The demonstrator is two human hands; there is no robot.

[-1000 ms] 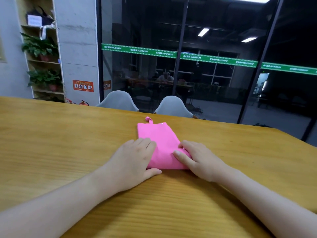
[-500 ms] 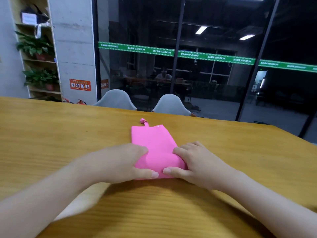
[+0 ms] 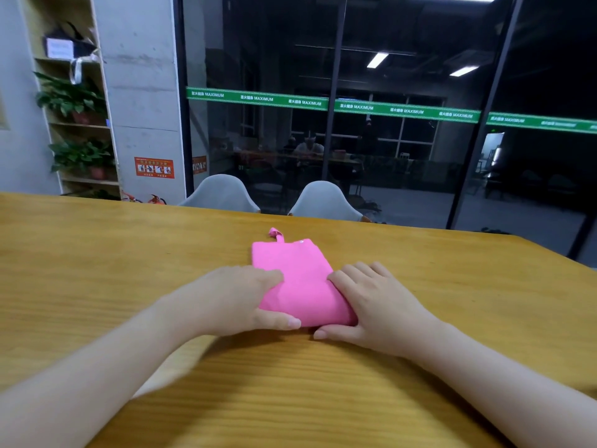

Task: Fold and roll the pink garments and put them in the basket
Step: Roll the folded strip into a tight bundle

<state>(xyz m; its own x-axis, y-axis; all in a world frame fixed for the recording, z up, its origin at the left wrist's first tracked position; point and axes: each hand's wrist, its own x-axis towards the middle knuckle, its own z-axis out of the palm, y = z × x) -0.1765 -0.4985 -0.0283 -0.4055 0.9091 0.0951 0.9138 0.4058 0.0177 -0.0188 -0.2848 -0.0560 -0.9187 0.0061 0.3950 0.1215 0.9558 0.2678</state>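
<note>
Both hands grip the near end of the folded pink garment (image 3: pixel 297 282): left hand (image 3: pixel 235 299) on its left, right hand (image 3: pixel 378 305) on its right, thumbs tucked underneath.

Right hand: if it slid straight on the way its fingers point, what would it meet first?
The right hand already touches the pink garment, its fingers aimed left and away. Beyond that it would probably meet the left hand.

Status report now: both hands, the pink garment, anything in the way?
Left hand and right hand grip near end of folded pink garment, thumbs under the edge. Garment flat on table, roll just starting. No basket in view. Nothing in the way.
</note>
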